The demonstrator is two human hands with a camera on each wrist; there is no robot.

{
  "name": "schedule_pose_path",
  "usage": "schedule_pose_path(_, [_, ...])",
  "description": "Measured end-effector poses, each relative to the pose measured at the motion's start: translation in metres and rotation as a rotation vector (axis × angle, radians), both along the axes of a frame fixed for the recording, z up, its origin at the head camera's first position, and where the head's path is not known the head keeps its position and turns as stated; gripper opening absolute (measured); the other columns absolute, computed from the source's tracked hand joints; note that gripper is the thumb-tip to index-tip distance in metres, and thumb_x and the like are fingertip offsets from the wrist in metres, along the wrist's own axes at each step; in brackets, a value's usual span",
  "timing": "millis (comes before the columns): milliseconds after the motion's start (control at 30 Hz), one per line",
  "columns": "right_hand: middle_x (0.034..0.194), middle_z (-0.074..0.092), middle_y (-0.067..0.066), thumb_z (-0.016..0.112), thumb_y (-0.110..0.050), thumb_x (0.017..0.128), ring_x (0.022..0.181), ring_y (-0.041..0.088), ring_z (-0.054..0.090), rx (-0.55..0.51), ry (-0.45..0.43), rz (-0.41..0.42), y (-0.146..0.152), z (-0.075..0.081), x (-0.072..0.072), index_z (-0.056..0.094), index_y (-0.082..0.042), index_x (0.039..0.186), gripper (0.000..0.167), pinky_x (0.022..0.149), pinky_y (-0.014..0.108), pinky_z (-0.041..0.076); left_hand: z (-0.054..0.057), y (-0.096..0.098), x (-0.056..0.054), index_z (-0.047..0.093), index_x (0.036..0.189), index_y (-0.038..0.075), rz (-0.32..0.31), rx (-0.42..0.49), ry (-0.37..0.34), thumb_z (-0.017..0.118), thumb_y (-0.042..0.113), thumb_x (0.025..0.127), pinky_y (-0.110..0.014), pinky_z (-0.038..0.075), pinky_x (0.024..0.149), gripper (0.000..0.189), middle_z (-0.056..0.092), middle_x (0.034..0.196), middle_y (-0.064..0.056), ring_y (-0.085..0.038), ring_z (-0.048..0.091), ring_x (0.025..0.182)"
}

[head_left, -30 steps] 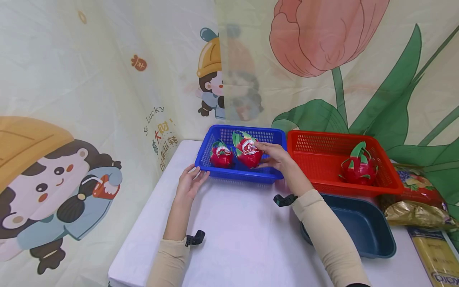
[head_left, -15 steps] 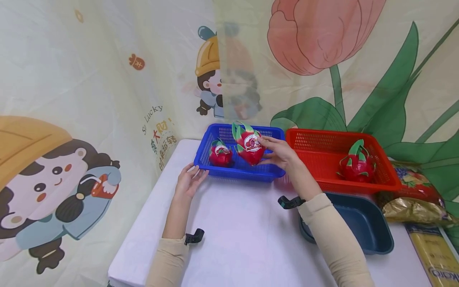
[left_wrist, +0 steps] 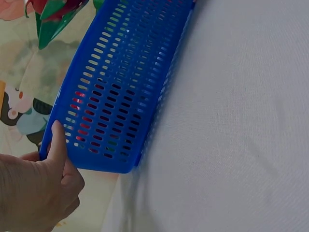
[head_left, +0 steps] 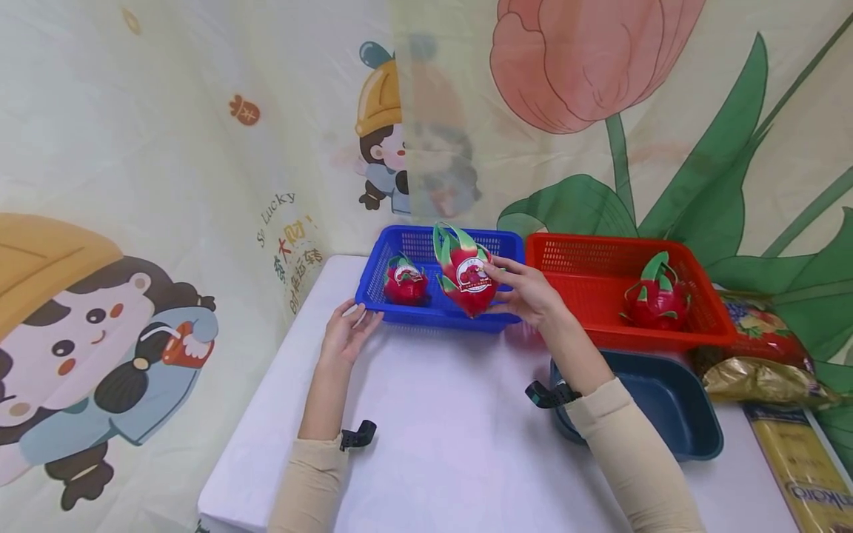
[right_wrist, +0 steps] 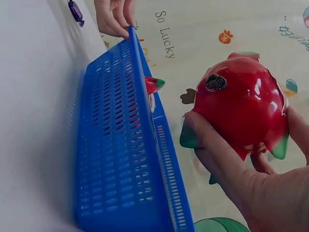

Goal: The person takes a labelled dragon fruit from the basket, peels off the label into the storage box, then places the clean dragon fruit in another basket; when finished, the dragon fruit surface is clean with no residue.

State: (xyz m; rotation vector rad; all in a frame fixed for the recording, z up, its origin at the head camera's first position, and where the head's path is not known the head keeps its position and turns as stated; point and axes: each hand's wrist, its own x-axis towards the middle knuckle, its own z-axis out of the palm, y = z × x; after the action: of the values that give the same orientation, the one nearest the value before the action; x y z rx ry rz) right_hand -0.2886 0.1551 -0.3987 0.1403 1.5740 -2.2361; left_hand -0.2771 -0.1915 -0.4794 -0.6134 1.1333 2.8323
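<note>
My right hand grips a red dragon fruit with green-tipped leaves and a round label. It is held up over the front rim of the blue basket, and its smooth base with a dark spot faces the right wrist camera. At the basket's front left corner, my left hand pinches the rim, thumb on the outer wall, as the left wrist view shows. A smaller labelled dragon fruit lies inside the blue basket, on its left side.
Right of the blue basket stands a red basket with another dragon fruit in it. A dark blue basin sits in front of that. Shiny food packages and a yellow pack lie at the far right. A printed curtain hangs behind.
My right hand has lifted the larger dragon fruit out of the blue basket, bringing it up and toward me. My left hand has stayed at the basket's corner.
</note>
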Motion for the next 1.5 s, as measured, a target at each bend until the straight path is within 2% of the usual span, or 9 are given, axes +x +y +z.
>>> schedule_pose_path(200, [0.159, 0.039, 0.014, 0.071, -0.030, 0.101, 0.139, 0.043, 0.047, 0.007, 0.017, -0.036, 0.005, -0.006, 0.022, 0.040, -0.019, 0.161, 0.069, 0.098, 0.057, 0.056, 0.001, 0.000, -0.001, 0.033, 0.155, 0.009, -0.007, 0.006, -0.003, 0.048, -0.007, 0.106, -0.044, 0.054, 0.106, 0.053, 0.048, 0.133, -0.011, -0.023, 0.053, 0.120])
schedule_pose_path(367, [0.161, 0.037, 0.015, 0.072, -0.031, 0.100, 0.143, 0.040, 0.044, 0.051, 0.040, -0.066, 0.006, -0.016, 0.043, 0.039, -0.019, 0.162, 0.071, 0.101, 0.054, 0.054, 0.002, 0.001, -0.002, 0.032, 0.155, 0.009, -0.002, 0.005, 0.001, 0.046, -0.007, 0.106, -0.045, 0.053, 0.107, 0.053, 0.047, 0.132, -0.010, -0.023, 0.052, 0.120])
schedule_pose_path(533, [0.158, 0.039, 0.014, 0.074, -0.029, 0.099, 0.143, 0.036, 0.043, 0.070, 0.059, -0.074, 0.003, -0.025, 0.067, 0.040, -0.018, 0.161, 0.071, 0.098, 0.050, 0.058, 0.001, -0.002, 0.000, 0.032, 0.155, 0.009, -0.003, 0.009, -0.007, 0.046, -0.008, 0.106, -0.046, 0.052, 0.108, 0.053, 0.047, 0.132, -0.010, -0.024, 0.051, 0.123])
schedule_pose_path(733, [0.154, 0.044, 0.015, 0.077, -0.029, 0.096, 0.137, 0.035, 0.049, 0.099, 0.089, -0.072, -0.003, -0.037, 0.093, 0.043, -0.019, 0.158, 0.071, 0.095, 0.050, 0.060, -0.002, -0.004, 0.001, 0.035, 0.153, 0.010, 0.004, 0.037, -0.015, 0.047, -0.007, 0.106, -0.044, 0.054, 0.107, 0.052, 0.048, 0.133, -0.011, -0.023, 0.051, 0.124])
schedule_pose_path(933, [0.152, 0.046, 0.012, 0.077, -0.024, 0.096, 0.137, 0.034, 0.049, 0.083, 0.083, -0.107, -0.006, -0.056, 0.113, 0.045, -0.019, 0.156, 0.069, 0.093, 0.051, 0.060, 0.000, -0.003, -0.001, 0.038, 0.150, 0.009, 0.011, 0.055, -0.010, 0.047, -0.008, 0.106, -0.046, 0.053, 0.108, 0.049, 0.048, 0.136, -0.011, -0.025, 0.049, 0.129])
schedule_pose_path(1100, [0.153, 0.045, 0.013, 0.076, -0.021, 0.097, 0.140, 0.034, 0.046, 0.078, 0.055, -0.116, -0.006, -0.070, 0.128, 0.044, -0.017, 0.156, 0.068, 0.095, 0.049, 0.060, 0.000, -0.002, -0.002, 0.034, 0.155, 0.009, 0.003, 0.019, -0.007, 0.047, -0.007, 0.106, -0.045, 0.054, 0.107, 0.053, 0.047, 0.137, -0.011, -0.025, 0.049, 0.129])
schedule_pose_path(1200, [0.152, 0.046, 0.015, 0.076, -0.020, 0.096, 0.139, 0.034, 0.045, 0.107, 0.029, -0.116, -0.005, -0.079, 0.136, 0.047, -0.016, 0.155, 0.066, 0.097, 0.048, 0.059, 0.000, -0.003, -0.002, 0.032, 0.157, 0.009, -0.003, -0.001, -0.014, 0.047, -0.006, 0.106, -0.043, 0.055, 0.106, 0.055, 0.048, 0.134, -0.010, -0.023, 0.051, 0.127])
schedule_pose_path(1500, [0.154, 0.047, 0.015, 0.077, -0.022, 0.096, 0.138, 0.037, 0.047, 0.162, -0.001, -0.135, 0.003, -0.097, 0.154, 0.050, -0.015, 0.152, 0.063, 0.099, 0.048, 0.058, -0.002, -0.003, -0.003, 0.032, 0.161, 0.011, -0.003, 0.004, -0.019, 0.048, -0.004, 0.107, -0.042, 0.056, 0.103, 0.058, 0.047, 0.138, -0.009, -0.024, 0.045, 0.136])
